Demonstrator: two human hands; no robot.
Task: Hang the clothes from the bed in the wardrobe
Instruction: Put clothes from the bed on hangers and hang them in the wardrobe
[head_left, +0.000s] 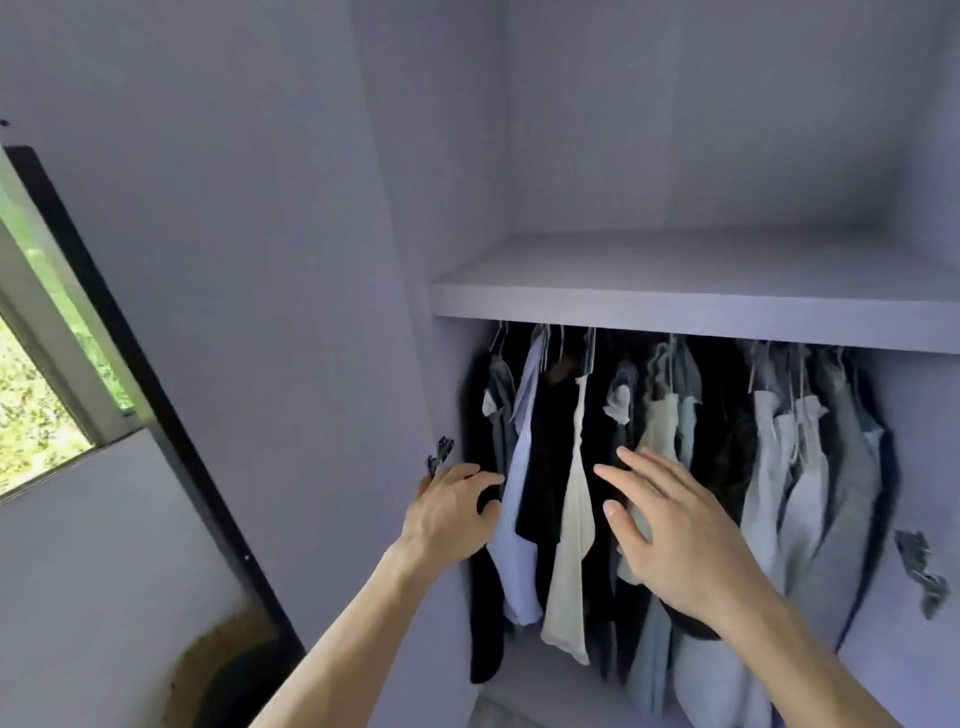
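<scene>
Right hand (670, 535) spread flat before hanging clothes (571, 493); left hand (449, 512) curled at pale blue shirt (511, 545), grip unclear. Clothes hang under lavender wardrobe shelf (701, 296), 12 o'clock; window (31, 405) at 9 o'clock.

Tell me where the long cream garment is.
In the head view, the cream garment hangs left of centre under the shelf, between the left hand and right hand, beside a black garment.
</scene>
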